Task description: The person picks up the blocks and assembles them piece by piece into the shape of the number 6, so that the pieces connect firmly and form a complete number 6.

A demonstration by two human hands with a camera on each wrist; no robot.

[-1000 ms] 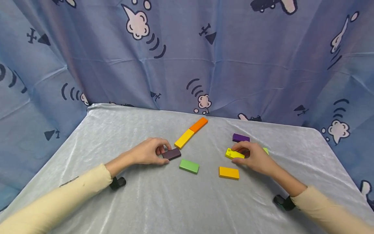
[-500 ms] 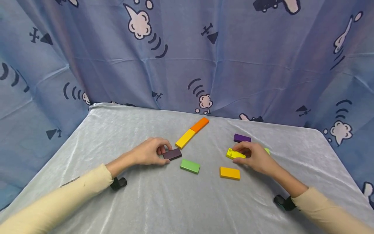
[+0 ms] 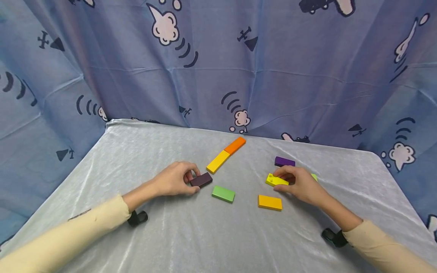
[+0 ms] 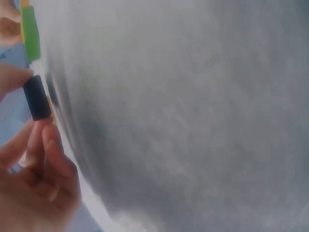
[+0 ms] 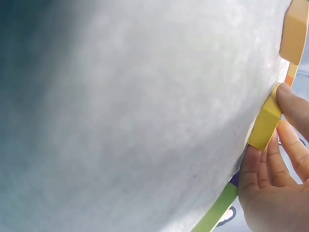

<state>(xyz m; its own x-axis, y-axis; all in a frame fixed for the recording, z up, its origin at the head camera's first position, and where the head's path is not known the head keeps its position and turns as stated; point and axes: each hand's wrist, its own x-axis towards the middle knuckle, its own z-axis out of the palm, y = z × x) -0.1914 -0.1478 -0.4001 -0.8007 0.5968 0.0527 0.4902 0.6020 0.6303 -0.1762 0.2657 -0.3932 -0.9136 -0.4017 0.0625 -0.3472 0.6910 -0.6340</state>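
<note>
My left hand (image 3: 175, 179) pinches a dark brown block (image 3: 201, 180) between thumb and fingertips. In the left wrist view the same dark block (image 4: 37, 98) spans the gap from thumb to fingers. On the other side, my right hand (image 3: 300, 185) holds a bright yellow block (image 3: 275, 179) with small raised marks on its top. The right wrist view shows the thumb at one end of this yellow block (image 5: 266, 123) and fingers at the other. A green block (image 3: 223, 194) lies just right of the dark one. Nearer me than the bright yellow block is an amber block (image 3: 269, 203).
Behind the left hand, a yellow block (image 3: 217, 162) and an orange block (image 3: 235, 145) lie end to end in a slanting line. A purple block (image 3: 285, 162) sits beyond the right hand, which partly hides a lime block (image 3: 314, 177). A patterned blue curtain (image 3: 205, 68) hangs behind the cloth-covered table (image 3: 191, 242).
The head view has shifted slightly, so the table's things appear a little farther right. The dark block has turned slightly in my left hand. Both hands keep their hold.
</note>
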